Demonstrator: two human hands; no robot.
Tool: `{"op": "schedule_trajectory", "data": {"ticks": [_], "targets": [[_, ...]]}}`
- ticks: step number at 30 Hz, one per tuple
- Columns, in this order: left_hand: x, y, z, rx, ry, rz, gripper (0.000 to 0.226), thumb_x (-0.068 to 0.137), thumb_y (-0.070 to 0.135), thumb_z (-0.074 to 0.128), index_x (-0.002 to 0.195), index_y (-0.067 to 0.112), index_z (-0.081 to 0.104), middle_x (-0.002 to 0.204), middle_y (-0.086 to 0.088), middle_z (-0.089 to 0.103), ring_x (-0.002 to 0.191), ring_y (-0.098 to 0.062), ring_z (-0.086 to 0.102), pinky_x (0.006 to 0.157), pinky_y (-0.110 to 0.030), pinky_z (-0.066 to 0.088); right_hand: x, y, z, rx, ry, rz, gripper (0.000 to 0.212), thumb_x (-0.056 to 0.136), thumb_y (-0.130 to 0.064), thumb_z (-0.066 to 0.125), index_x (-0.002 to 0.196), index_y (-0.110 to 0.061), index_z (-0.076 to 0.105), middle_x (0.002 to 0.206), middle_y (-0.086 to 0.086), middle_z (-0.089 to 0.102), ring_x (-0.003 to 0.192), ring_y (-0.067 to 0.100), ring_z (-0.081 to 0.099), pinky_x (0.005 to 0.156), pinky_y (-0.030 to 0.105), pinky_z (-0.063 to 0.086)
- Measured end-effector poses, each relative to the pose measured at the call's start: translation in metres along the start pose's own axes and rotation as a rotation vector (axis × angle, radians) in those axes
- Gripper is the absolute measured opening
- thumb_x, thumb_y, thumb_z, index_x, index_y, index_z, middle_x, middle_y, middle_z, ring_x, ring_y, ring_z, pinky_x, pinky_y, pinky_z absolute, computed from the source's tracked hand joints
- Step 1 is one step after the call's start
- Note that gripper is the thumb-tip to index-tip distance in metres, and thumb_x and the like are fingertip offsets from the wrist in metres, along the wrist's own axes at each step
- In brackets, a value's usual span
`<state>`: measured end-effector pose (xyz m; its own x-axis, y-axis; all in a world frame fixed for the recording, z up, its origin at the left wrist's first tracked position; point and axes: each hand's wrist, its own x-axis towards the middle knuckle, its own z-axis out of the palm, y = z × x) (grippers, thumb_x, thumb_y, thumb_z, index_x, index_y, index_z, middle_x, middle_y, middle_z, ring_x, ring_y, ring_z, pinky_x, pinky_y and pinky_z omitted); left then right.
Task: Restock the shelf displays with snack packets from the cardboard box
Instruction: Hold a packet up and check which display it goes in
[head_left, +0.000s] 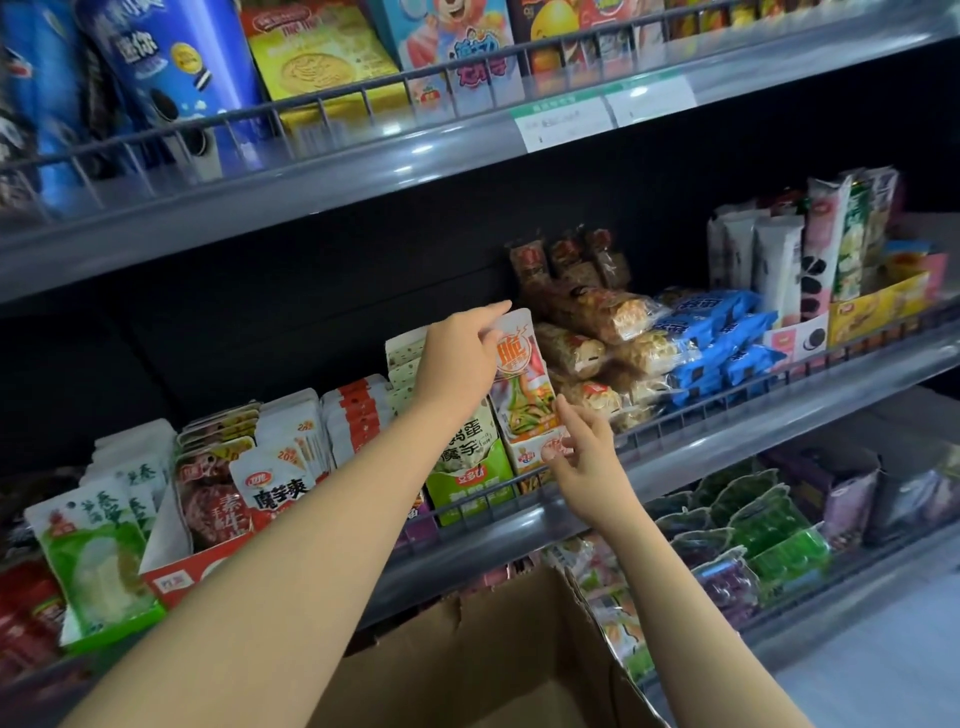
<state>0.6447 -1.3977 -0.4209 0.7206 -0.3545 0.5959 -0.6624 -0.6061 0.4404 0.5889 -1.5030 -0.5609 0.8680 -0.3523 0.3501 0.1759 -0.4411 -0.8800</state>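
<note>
A white and orange snack packet (522, 384) stands upright at the front of the middle shelf (727, 441), behind the wire rail. My left hand (460, 356) pinches its top left corner, index finger stretched along the top edge. My right hand (584, 449) touches the packet's lower right edge with loosely spread fingers. The open cardboard box (493, 654) sits below my arms at the bottom of the view; its inside is mostly out of sight.
Green packets (470, 457) stand left of the held packet, wrapped cakes (597, 332) and blue packs (717, 338) to its right. Red and white pouches (270, 467) fill the shelf's left. Cookie tubs (176, 78) line the top shelf; green bags (753, 530) lie on the lower shelf.
</note>
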Motion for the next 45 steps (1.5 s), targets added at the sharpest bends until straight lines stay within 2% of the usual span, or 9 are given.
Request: {"op": "schedule_trajectory", "data": {"ticks": [4, 10, 13, 20, 26, 29, 32, 37, 45], "targets": [[0.002, -0.003, 0.005, 0.027, -0.001, 0.073, 0.034, 0.096, 0.014, 0.05, 0.127, 0.022, 0.06, 0.122, 0.001, 0.065, 0.106, -0.012, 0.061, 0.07, -0.004, 0.039, 0.003, 0.003, 0.003, -0.029, -0.008, 0.0, 0.063, 0.095, -0.013, 0.052, 0.149, -0.016, 0.021, 0.127, -0.003, 0.022, 0.124, 0.026, 0.04, 0.111, 0.039, 0.033], [0.001, -0.019, 0.018, 0.212, -0.154, 0.044, 0.035, 0.095, 0.023, 0.052, 0.127, 0.033, 0.058, 0.109, -0.004, 0.068, 0.098, -0.026, 0.06, 0.079, -0.029, 0.045, 0.002, 0.002, 0.009, -0.027, 0.126, 0.013, 0.057, 0.094, -0.014, 0.054, 0.146, -0.012, 0.03, 0.135, 0.002, 0.029, 0.098, 0.013, 0.053, 0.084, 0.015, 0.036], [0.002, -0.024, 0.018, 0.39, -0.219, 0.11, 0.033, 0.097, 0.028, 0.048, 0.128, 0.036, 0.056, 0.113, 0.002, 0.062, 0.116, -0.021, 0.042, 0.098, -0.036, 0.027, 0.001, 0.004, 0.009, -0.006, 0.15, -0.019, 0.056, 0.094, -0.016, 0.054, 0.145, -0.015, 0.032, 0.131, -0.001, 0.032, 0.101, 0.016, 0.055, 0.085, 0.019, 0.041], [0.01, -0.028, 0.015, 0.464, -0.392, 0.145, 0.039, 0.096, 0.037, 0.05, 0.135, 0.039, 0.048, 0.121, 0.007, 0.045, 0.119, -0.017, 0.028, 0.102, -0.031, 0.02, 0.007, -0.003, 0.001, -0.126, 0.187, -0.077, 0.047, 0.094, -0.023, 0.054, 0.139, -0.014, 0.042, 0.129, 0.002, 0.046, 0.113, 0.019, 0.051, 0.096, 0.028, 0.044], [0.016, -0.024, 0.012, 0.686, -0.685, 0.132, 0.071, 0.098, 0.044, 0.038, 0.152, 0.021, -0.003, 0.159, -0.004, 0.01, 0.145, -0.023, 0.011, 0.114, -0.04, 0.018, 0.046, -0.033, -0.017, -0.27, 0.029, -0.208, 0.061, 0.095, -0.005, 0.044, 0.15, -0.014, 0.018, 0.154, 0.004, 0.025, 0.141, 0.017, 0.025, 0.109, 0.022, 0.022], [0.02, -0.024, 0.013, 0.754, -0.74, 0.099, 0.077, 0.096, 0.051, 0.04, 0.152, 0.016, 0.001, 0.158, -0.007, 0.015, 0.144, -0.025, 0.017, 0.115, -0.04, 0.018, 0.07, -0.044, -0.026, -0.419, -0.188, -0.144, 0.069, 0.093, -0.001, 0.042, 0.152, -0.016, 0.009, 0.155, 0.006, 0.024, 0.14, 0.02, 0.029, 0.108, 0.024, 0.028], [0.027, -0.027, 0.017, 0.753, -0.748, 0.088, 0.075, 0.093, 0.054, 0.043, 0.151, 0.016, 0.013, 0.155, -0.008, 0.025, 0.141, -0.025, 0.025, 0.111, -0.041, 0.022, 0.085, -0.052, -0.033, -0.585, -0.318, -0.086, 0.062, 0.094, -0.007, 0.044, 0.15, -0.016, 0.018, 0.133, 0.014, 0.053, 0.116, 0.028, 0.054, 0.092, 0.033, 0.043], [0.031, -0.037, 0.024, 0.574, -0.661, -0.03, 0.068, 0.08, 0.058, 0.062, 0.137, 0.028, 0.04, 0.136, -0.002, 0.05, 0.121, -0.026, 0.047, 0.094, -0.035, 0.04, 0.092, -0.052, -0.038, -0.524, -0.299, -0.057, 0.053, 0.088, -0.014, 0.058, 0.138, -0.016, 0.037, 0.125, 0.01, 0.058, 0.11, 0.025, 0.057, 0.09, 0.032, 0.048], [0.042, -0.031, 0.03, 0.596, -0.727, -0.084, 0.069, 0.075, 0.047, 0.074, 0.134, 0.023, 0.047, 0.132, -0.002, 0.054, 0.116, -0.024, 0.052, 0.093, -0.034, 0.044, 0.087, -0.042, -0.031, -0.481, -0.267, -0.04, 0.042, 0.089, -0.014, 0.058, 0.127, -0.009, 0.041, 0.116, 0.01, 0.06, 0.106, 0.026, 0.059, 0.077, 0.029, 0.045]]}}
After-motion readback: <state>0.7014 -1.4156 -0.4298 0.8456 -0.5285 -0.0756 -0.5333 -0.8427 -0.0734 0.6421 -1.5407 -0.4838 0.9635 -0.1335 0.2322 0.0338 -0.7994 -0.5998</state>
